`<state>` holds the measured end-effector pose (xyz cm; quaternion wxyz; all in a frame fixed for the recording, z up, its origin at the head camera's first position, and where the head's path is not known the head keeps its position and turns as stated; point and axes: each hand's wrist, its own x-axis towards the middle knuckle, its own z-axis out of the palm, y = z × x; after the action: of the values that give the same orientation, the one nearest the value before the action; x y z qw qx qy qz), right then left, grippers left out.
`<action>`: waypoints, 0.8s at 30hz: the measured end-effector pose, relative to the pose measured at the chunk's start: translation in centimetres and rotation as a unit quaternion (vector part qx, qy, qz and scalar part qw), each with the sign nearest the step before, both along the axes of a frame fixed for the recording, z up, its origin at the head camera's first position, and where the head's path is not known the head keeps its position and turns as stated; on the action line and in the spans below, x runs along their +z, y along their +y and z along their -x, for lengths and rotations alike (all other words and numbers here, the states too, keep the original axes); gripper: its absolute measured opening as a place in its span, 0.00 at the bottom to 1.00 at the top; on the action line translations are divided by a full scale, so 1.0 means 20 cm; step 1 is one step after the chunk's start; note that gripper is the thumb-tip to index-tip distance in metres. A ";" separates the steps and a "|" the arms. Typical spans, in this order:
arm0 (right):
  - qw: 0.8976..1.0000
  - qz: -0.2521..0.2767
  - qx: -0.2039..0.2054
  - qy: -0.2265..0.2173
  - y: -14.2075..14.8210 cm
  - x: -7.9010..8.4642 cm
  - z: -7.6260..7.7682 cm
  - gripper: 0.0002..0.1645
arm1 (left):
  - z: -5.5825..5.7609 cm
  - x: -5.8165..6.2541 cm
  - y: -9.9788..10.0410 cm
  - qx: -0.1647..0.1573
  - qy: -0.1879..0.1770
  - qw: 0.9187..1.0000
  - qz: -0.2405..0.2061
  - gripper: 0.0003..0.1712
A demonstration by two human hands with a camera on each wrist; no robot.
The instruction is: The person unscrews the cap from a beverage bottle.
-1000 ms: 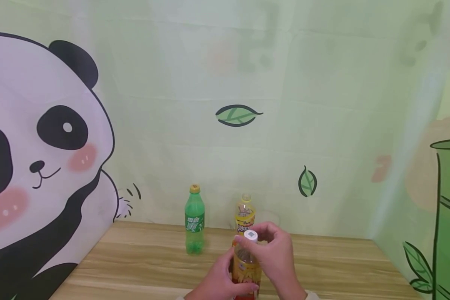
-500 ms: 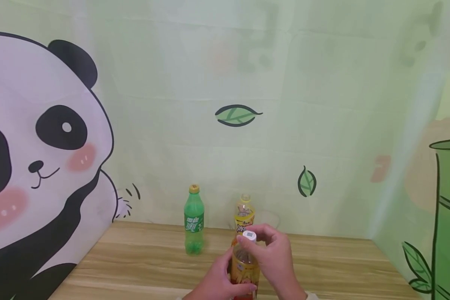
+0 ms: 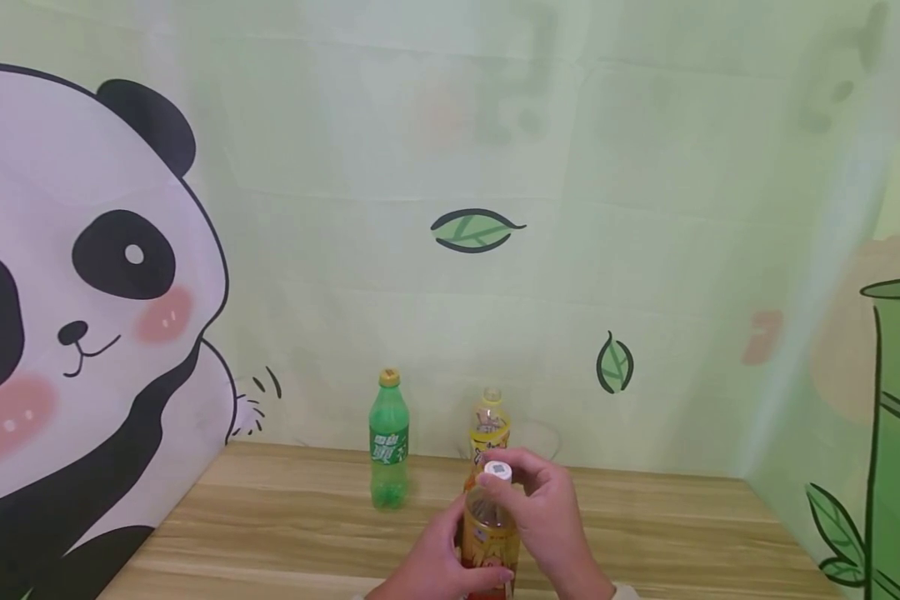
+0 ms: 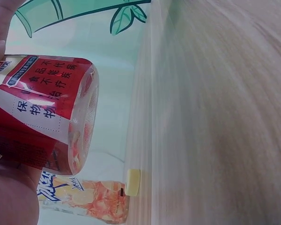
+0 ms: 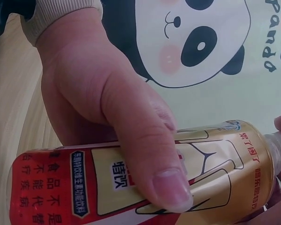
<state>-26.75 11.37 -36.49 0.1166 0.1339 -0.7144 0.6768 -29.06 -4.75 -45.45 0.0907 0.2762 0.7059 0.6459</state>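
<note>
At lower centre, the left hand [image 3: 437, 560] grips a bottle [image 3: 491, 542]; the right hand [image 3: 551, 507] pinches its white cap [image 3: 498, 471], barely shifted, still atop.

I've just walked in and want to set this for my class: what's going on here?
A person's left hand grips a gold-and-red bottle, while the right hand pinches its white cap at the top. Behind stand a green bottle, capped, and a yellow-labelled bottle without a cap. A yellow cap sits on the table near the yellow-labelled one.
</note>
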 end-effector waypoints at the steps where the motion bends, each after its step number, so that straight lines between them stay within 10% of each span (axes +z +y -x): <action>1: 1.000 0.003 0.003 0.001 0.00 0.00 0.00 0.16 | 0.00 0.00 0.00 0.000 0.001 1.000 0.000 0.40; 9: 1.000 0.005 0.008 0.007 0.00 -0.01 0.01 0.23 | 0.00 -0.01 0.00 -0.008 0.010 1.000 -0.011 0.39; 24: 0.986 -0.103 -0.129 -0.001 -0.04 0.05 -0.04 0.31 | 0.00 -0.02 0.00 -0.001 0.027 1.000 -0.003 0.37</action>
<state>-25.91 10.56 -35.58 0.1879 0.0510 -0.7919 0.5788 -28.99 -4.74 -45.92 0.0717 0.2946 0.7060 0.6400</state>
